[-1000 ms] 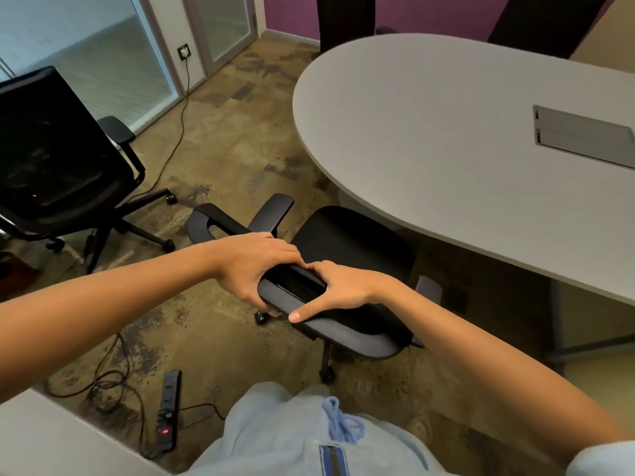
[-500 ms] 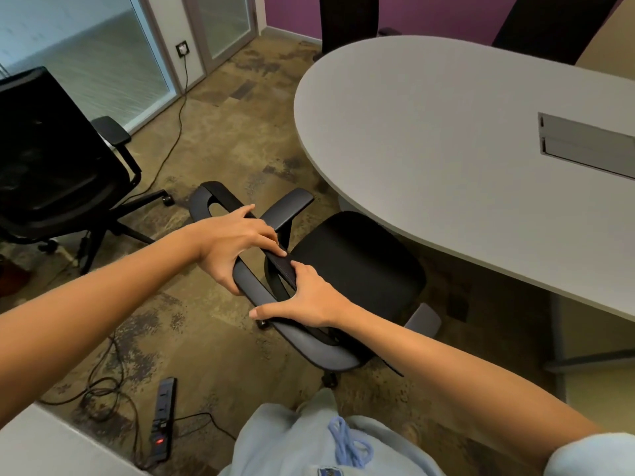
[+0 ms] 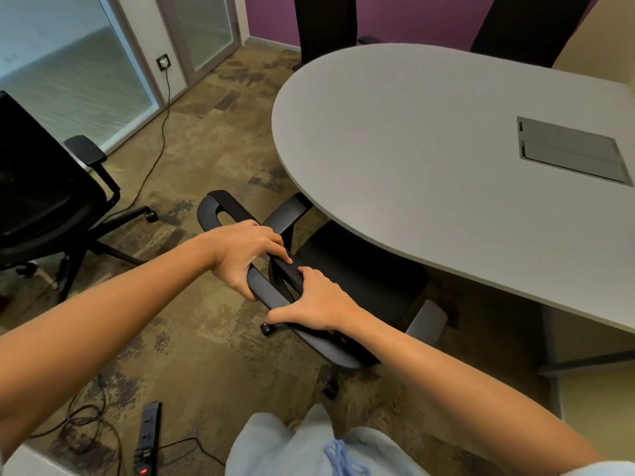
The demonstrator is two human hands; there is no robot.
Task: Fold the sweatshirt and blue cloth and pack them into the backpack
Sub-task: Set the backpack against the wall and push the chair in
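Hands both on chair [image 3: 347,276] backrest beside desk [image 3: 429,159]: left hand [image 3: 245,257] grips top bar, right hand [image 3: 314,302] curls over it. Prob. clearing chair for desk access; no sweatshirt/backpack in view.

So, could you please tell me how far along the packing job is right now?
Nothing looks packed: no backpack, loose sweatshirt or blue cloth is in view, and the grey table shows only its hatch. In hand is the black office chair, its top edge held by the left hand and right hand. All folding and packing remains.
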